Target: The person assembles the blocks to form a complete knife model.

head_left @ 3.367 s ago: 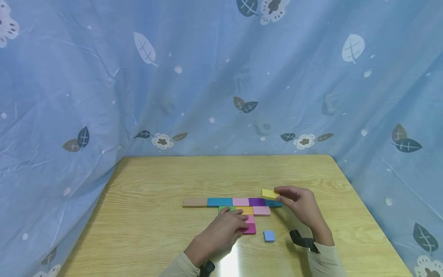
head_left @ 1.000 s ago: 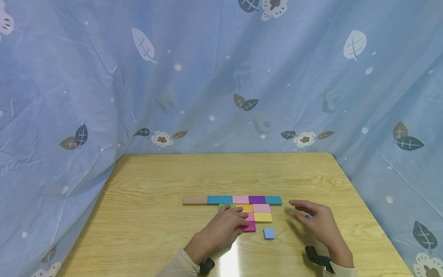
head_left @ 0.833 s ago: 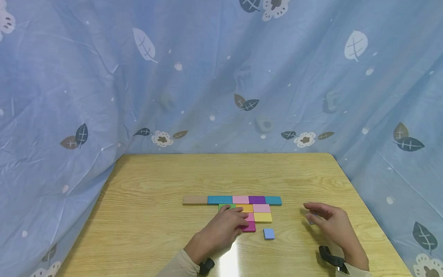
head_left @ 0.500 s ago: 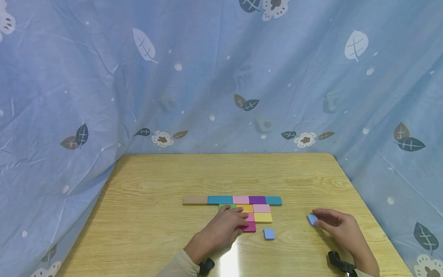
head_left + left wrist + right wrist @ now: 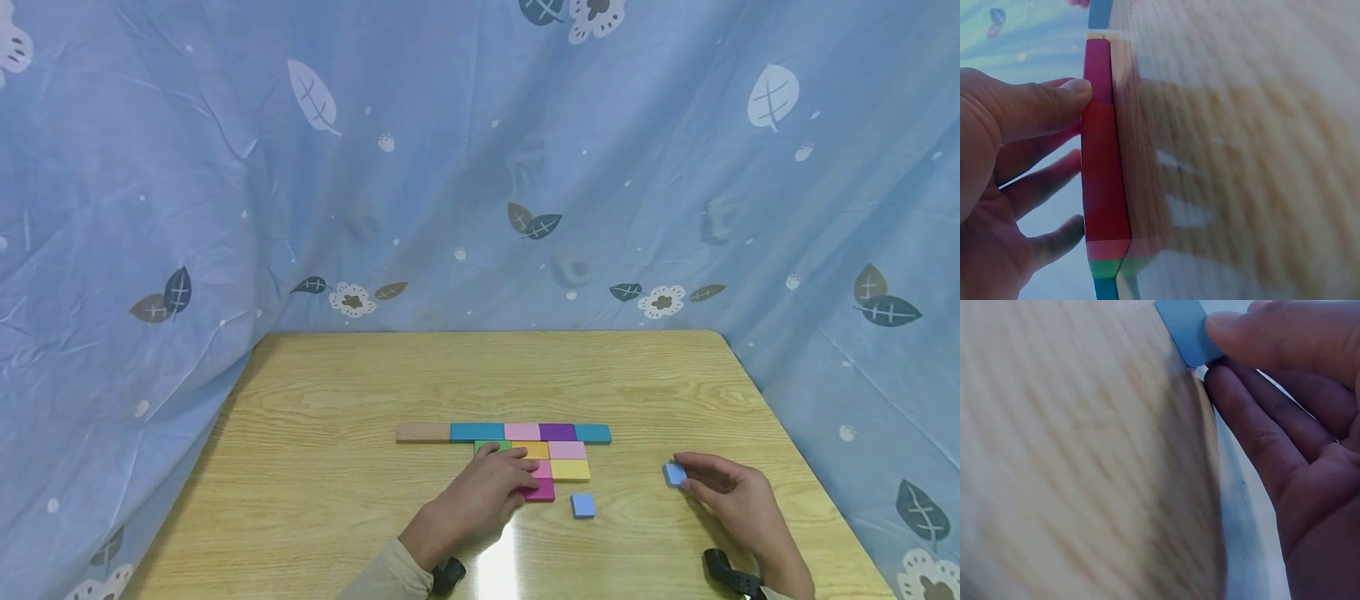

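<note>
My left hand (image 5: 480,500) rests on a flat pattern of coloured blocks, fingers spread over the top. In the left wrist view its thumb touches the near edge by a magenta block (image 5: 1100,65), beside a red block (image 5: 1105,175). The palm hides part of the pattern from the head view. At the right, my right hand (image 5: 738,500) pinches a small blue square block (image 5: 673,474) between thumb and fingers, low at the table. A yellow block (image 5: 570,471) lies at the pattern's right side, below a light pink block (image 5: 567,450).
A second blue square block (image 5: 582,505) lies apart, right of the magenta block (image 5: 538,489). A top row runs from a tan block (image 5: 423,432) to a teal block (image 5: 593,433). The wooden table (image 5: 337,517) stands before a blue patterned curtain (image 5: 450,167).
My right hand set the yellow block down under the light pink block, let go, moved right and took hold of the blue square block. The left hand stays on the pattern.
</note>
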The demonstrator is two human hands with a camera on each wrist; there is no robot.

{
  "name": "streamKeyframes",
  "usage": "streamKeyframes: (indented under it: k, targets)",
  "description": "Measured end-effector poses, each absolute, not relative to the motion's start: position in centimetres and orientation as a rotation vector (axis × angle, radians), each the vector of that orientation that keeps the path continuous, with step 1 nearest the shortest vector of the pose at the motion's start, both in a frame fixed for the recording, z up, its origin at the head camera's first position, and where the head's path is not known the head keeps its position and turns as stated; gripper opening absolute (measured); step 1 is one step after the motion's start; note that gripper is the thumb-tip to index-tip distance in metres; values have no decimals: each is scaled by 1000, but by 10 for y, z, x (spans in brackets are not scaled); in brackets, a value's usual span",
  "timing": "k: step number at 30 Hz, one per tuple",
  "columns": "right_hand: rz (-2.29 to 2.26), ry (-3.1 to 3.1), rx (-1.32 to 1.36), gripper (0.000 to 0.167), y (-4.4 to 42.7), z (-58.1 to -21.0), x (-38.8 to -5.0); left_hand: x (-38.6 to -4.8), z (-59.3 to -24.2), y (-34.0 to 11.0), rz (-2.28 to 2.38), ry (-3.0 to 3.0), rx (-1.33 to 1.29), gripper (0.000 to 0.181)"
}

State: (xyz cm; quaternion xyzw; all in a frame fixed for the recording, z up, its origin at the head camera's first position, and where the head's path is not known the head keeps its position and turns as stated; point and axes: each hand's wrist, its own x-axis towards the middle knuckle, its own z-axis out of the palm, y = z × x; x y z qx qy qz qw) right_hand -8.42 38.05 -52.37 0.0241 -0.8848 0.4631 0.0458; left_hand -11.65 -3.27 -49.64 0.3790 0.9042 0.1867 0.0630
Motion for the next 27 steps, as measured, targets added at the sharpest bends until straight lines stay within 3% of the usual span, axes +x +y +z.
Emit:
streamKeyframes:
  k: [27]
  targets:
    - [1349, -2693, 93, 35, 373, -521, -84, -118, -499, -33, 541, 2743, 1158, 32]
